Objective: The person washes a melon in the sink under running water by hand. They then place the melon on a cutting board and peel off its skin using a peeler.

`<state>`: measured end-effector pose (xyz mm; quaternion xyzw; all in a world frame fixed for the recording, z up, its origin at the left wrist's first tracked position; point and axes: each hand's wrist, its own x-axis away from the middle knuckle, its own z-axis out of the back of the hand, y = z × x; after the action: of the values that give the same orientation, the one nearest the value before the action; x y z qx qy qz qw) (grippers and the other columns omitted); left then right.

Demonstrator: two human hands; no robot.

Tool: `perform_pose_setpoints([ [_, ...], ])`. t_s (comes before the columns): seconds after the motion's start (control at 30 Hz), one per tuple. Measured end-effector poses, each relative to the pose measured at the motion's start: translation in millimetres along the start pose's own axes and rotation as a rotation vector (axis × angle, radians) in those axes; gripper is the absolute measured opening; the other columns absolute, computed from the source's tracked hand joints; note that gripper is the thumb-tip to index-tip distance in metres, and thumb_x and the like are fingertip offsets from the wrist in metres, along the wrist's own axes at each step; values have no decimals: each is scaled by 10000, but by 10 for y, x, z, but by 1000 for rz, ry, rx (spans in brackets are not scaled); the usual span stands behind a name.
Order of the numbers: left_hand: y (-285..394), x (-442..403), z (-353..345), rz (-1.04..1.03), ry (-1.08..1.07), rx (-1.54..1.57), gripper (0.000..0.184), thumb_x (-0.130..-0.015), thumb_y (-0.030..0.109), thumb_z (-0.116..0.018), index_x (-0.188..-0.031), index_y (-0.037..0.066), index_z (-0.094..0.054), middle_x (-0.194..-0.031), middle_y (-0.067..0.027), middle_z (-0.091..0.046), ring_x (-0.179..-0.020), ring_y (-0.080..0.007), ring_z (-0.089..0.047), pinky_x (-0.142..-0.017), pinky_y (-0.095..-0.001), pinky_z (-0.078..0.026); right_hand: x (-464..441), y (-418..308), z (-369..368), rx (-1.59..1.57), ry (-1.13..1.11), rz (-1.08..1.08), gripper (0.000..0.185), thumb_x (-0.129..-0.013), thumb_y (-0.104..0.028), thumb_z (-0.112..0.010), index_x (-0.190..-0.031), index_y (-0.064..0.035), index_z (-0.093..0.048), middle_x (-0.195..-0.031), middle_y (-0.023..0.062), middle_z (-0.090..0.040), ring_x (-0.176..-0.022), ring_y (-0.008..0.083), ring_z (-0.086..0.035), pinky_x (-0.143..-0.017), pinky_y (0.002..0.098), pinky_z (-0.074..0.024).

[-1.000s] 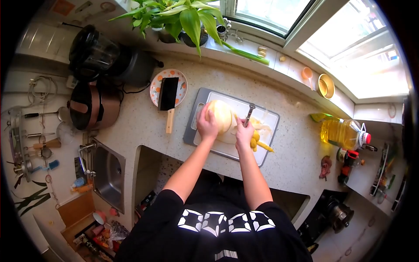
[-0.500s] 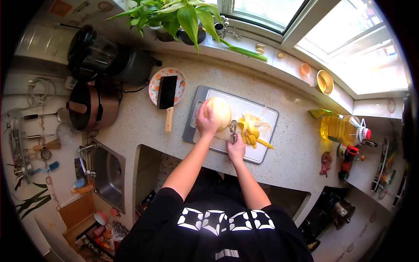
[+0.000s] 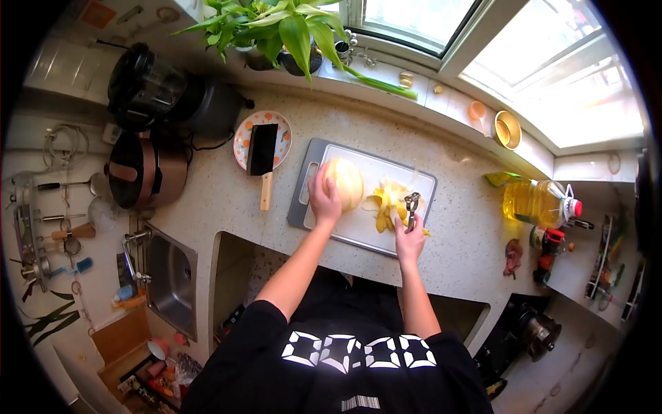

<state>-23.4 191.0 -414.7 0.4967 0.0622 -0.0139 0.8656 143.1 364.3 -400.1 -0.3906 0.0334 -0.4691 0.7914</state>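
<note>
My left hand (image 3: 326,198) is closed around the left side of a pale, peeled round melon (image 3: 345,185), steadying it on the cutting board (image 3: 340,234). My right hand (image 3: 410,241) grips a metal peeler (image 3: 412,202), its head pointing away from me and apart from the melon. Beneath and beside the peeler lies a heap of yellow peels (image 3: 381,219) on the right half of the board. Part of the heap is hidden by my right hand.
Left of the board, a black-bladed cleaver (image 3: 262,148) lies across a patterned plate (image 3: 241,131), its wooden handle over the counter. A large oil bottle (image 3: 541,203) lies to the right. A sink (image 3: 172,276) is at left, and a plant (image 3: 289,34) overhangs the back.
My right hand and the peeler have moved right, away from the melon and over the peels. My left hand still holds the melon in about the same place.
</note>
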Motion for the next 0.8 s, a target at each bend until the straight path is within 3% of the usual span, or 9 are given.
perform_pose_setpoints([
  [0.07,-13,62,54,-4,-60,-14,382,-1037,215,-498,-1382,90,-607,-1345,-206,-576,-1255,-365,-549,-1065,-434,-451,-59,-270,92,-32,-44,38,468,-943,-440,-675,-1232,-74,-642,-1009,257,-732,-978,430,-706,-845,486,-545],
  [0.1,-2,68,70,-6,-90,-21,385,-1034,212,-501,-1383,89,-603,-1350,-211,-567,-1258,-367,-543,-1069,-438,-448,-107,-298,-1,-81,-11,113,447,-996,-455,-590,-1192,-57,-651,-999,255,-727,-985,436,-695,-848,494,-534],
  [0.2,41,70,71,-85,-117,-72,384,-1001,249,-536,-1343,98,-624,-1351,-222,-555,-1258,-389,-530,-1076,-460,-442,-305,-563,-156,-179,-273,231,456,-1032,-457,-507,-1124,-43,-673,-1000,254,-719,-991,442,-684,-846,502,-524],
  [0.3,49,83,-74,-220,-28,-115,401,-995,287,-538,-1341,106,-629,-1392,-216,-551,-1311,-389,-517,-1097,-464,-428,-370,-1078,-197,52,-348,224,464,-1047,-443,-464,-1075,-41,-692,-991,249,-713,-981,447,-678,-840,508,-521],
  [0.5,145,56,-104,-152,-3,-38,408,-1008,293,-512,-1339,85,-627,-1359,-204,-600,-1285,-394,-559,-1092,-477,-436,-393,-1380,-200,281,-349,244,473,-1045,-461,-456,-1044,-68,-719,-974,232,-721,-955,425,-696,-832,530,-535],
  [0.8,124,36,-120,-179,39,-29,369,-1030,173,-471,-1338,36,-624,-1322,-208,-622,-1243,-395,-576,-1076,-451,-455,-113,-1061,-364,289,-116,413,414,-1042,-437,-505,-896,-90,-678,-724,219,-684,-698,425,-692,-644,539,-538],
])
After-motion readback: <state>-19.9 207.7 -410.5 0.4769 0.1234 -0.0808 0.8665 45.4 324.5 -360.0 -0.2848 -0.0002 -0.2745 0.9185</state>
